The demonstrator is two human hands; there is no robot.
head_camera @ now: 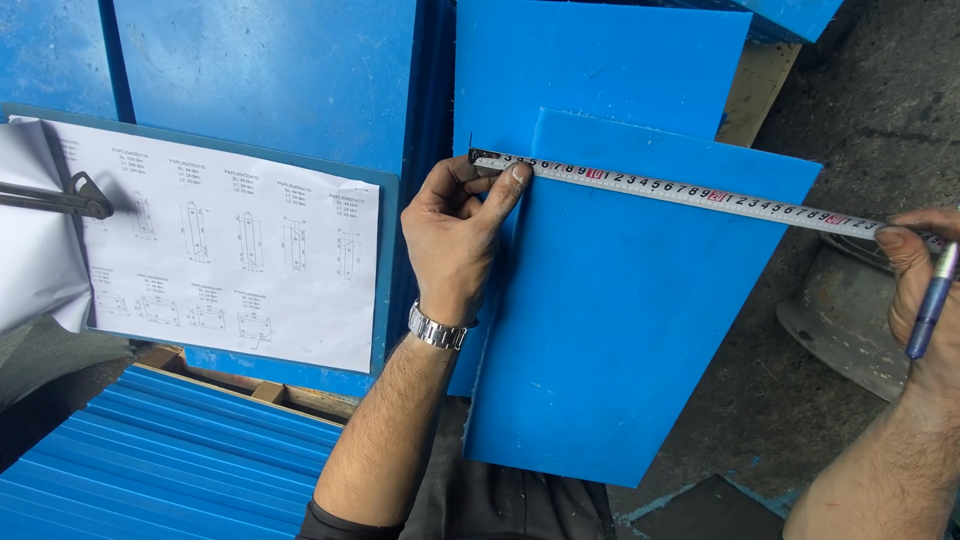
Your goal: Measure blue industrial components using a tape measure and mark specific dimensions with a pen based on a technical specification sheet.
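Nearest to the camera, at the lower left, lies a stack of blue sheets with their edges stepped one above the other. Beside it the person's left forearm rises from a dark sleeve, and a metal wristwatch sits on the wrist.

The left hand is closed on the start of the tape measure: the thumb presses the tape end flat against the left edge of the blue plastic panel, and the other fingers are curled under it. The panel lies tilted in the middle of the view, on top of another blue panel of the same colour.

The tape measure runs along the upper edge of the front panel, from the left corner to beyond the right corner. There the right hand pinches the tape between thumb and fingers, and the same hand also holds a blue pen, which points downward. Below this hand a grey round metal object rests on the dark floor.

To the left, a sheet of paper with small technical drawings lies on a blue board, and a black metal clip holds its left side. Further away, large blue panels fill the top of the view.
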